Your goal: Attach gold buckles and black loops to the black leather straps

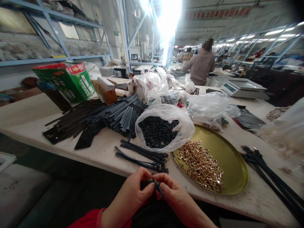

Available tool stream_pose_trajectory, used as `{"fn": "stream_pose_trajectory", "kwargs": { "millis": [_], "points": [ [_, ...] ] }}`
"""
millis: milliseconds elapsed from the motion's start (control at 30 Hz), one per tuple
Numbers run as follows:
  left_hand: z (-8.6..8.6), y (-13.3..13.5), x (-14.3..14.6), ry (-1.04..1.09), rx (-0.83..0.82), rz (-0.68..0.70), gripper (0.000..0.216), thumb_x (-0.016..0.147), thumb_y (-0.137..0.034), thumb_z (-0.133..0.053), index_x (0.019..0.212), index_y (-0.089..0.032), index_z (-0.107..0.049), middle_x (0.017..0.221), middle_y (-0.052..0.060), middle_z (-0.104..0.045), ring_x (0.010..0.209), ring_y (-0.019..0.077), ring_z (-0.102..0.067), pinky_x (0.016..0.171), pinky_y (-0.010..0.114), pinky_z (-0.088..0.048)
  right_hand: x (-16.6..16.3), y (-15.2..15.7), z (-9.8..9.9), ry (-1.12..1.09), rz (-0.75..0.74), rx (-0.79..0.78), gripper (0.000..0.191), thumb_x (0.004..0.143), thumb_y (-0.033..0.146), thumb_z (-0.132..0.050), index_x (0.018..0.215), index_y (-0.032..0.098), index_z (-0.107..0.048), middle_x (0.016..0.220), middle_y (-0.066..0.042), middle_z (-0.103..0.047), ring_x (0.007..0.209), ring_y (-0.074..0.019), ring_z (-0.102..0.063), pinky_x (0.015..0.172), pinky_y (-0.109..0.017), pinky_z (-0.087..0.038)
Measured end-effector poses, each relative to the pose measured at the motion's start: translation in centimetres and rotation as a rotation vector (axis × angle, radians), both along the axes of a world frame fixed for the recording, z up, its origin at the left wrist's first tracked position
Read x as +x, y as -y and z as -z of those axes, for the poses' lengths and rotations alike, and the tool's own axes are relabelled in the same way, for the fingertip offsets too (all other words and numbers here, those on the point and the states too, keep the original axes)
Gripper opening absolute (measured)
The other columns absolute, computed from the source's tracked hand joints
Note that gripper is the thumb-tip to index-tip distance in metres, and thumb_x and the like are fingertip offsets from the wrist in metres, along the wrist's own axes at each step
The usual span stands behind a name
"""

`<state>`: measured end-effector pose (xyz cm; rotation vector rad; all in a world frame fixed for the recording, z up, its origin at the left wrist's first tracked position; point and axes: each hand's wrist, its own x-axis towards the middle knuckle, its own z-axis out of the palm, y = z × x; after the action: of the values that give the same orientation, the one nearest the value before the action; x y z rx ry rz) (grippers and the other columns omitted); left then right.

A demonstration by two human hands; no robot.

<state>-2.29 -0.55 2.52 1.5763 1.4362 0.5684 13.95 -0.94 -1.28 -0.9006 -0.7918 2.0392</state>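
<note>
Close to my body, just off the table's front edge, my left hand [140, 186] and my right hand [172, 188] meet fingertip to fingertip. Both pinch a dark strap [159, 189], with a small glint of gold metal between the fingers. Most of the strap is hidden by my hands. Beyond them lie several black straps with gold buckles [142, 158]. A clear plastic bag [185, 133] of small black loops [158, 131] stands open behind these. To its right, a gold oval tray [234, 164] carries a heap of gold buckles [201, 164].
Bundles of dark straps [114, 114] cover the table's left side. A green box [68, 82], small cardboard box [106, 90] and plastic bags [152, 82] stand behind. More straps [266, 171] lie right of the tray. A scale [244, 88] sits far right; a person [201, 66] stands beyond.
</note>
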Motion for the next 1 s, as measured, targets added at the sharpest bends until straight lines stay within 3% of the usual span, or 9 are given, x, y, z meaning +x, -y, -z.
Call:
{"fn": "stream_pose_trajectory", "kwargs": {
  "millis": [200,367,567,667,767,1000],
  "points": [
    [-0.5,0.4,0.3,-0.087,-0.015,0.009,0.017,0.076,-0.031,-0.053,0.083,-0.016,-0.059,0.078,0.002,-0.064,0.072,0.017,-0.058,0.064,0.024,-0.041,-0.4,0.4,0.3,-0.095,-0.02,-0.025,0.036,0.058,0.028,-0.079,0.074,0.017,-0.049,0.066,0.005,-0.054,0.058,-0.0068,-0.047,0.057,-0.018,-0.034],
    [-0.6,0.4,0.4,0.015,-0.06,0.014,0.017,0.076,-0.026,-0.052,0.086,-0.016,-0.062,0.083,0.002,-0.067,0.078,0.0172,-0.059,0.07,0.024,-0.042,-0.7,0.3,0.1,-0.118,-0.007,0.033,0.043,0.055,0.034,-0.08,0.066,0.019,-0.042,0.061,0.008,-0.048,0.053,-0.0058,-0.042,0.052,-0.017,-0.031],
    [-0.2,0.3,0.2,0.275,-0.217,-0.005,0.022,0.074,-0.034,-0.057,0.082,-0.014,-0.06,0.078,0.002,-0.066,0.074,0.0163,-0.057,0.066,0.024,-0.043,-0.8,-0.2,0.4,0.123,0.142,0.121,0.038,0.07,0.042,-0.067,0.062,0.02,-0.038,0.058,0.006,-0.049,0.053,-0.008,-0.043,0.054,-0.021,-0.034],
    [0.2,0.1,-0.1,0.41,-0.293,-0.023,0.024,0.072,-0.033,-0.059,0.083,-0.012,-0.059,0.079,0.003,-0.065,0.073,0.0157,-0.057,0.067,0.024,-0.043,-0.8,-0.7,1.2,0.256,0.195,0.182,0.035,0.07,0.043,-0.064,0.07,0.022,-0.037,0.056,0.008,-0.045,0.048,-0.0082,-0.042,0.05,-0.021,-0.033],
    [0.7,-0.1,-0.4,0.465,-0.336,-0.003,0.025,0.074,-0.031,-0.058,0.089,-0.012,-0.06,0.081,0.003,-0.065,0.076,0.0158,-0.057,0.07,0.025,-0.043,-0.3,-0.7,1.6,0.413,0.111,0.292,0.024,0.077,0.039,-0.057,0.083,0.022,-0.041,0.058,0.008,-0.043,0.049,-0.0093,-0.042,0.048,-0.021,-0.032],
    [1.3,-0.4,-0.2,0.211,-0.397,0.069,0.021,0.069,-0.023,-0.057,0.086,-0.012,-0.065,0.08,0.001,-0.068,0.072,0.0159,-0.058,0.065,0.023,-0.042,1.3,0.1,1.1,0.763,-0.175,0.674,0.005,0.084,0.024,-0.043,0.084,0.021,-0.047,0.073,0.001,-0.054,0.066,-0.0142,-0.049,0.06,-0.025,-0.036]
  ]
}}
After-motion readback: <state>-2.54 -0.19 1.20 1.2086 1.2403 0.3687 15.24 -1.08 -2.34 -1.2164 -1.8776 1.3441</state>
